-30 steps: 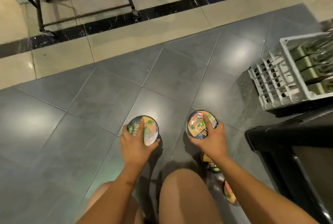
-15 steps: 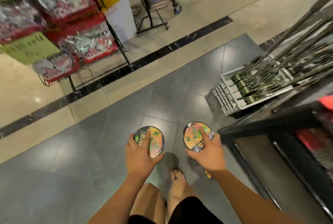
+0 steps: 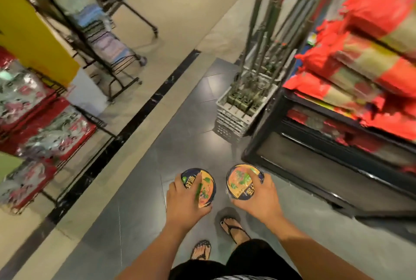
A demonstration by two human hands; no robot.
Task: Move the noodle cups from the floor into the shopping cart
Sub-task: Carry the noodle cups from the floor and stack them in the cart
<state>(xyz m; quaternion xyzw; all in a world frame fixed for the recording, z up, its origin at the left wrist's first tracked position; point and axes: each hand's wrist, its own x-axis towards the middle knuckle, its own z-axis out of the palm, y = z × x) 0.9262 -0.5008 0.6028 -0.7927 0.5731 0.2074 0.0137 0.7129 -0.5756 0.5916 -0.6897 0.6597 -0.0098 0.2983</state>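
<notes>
Hands: your left hand (image 3: 184,203) grips one noodle cup (image 3: 203,186) by its lid rim from above; your right hand (image 3: 258,198) grips a second noodle cup (image 3: 240,180) likewise. Cups: off the floor (image 3: 191,140), lids up, probably for level carrying. Shopping cart: not in view

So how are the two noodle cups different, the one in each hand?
The left noodle cup is in the left hand; the right noodle cup is in the right hand, nearer the black shelf. The left noodle cup's dark blue patch points up-left; the right noodle cup's points down toward the wrist. Both are round, with orange, green and dark blue lids, gripped from above.
</notes>
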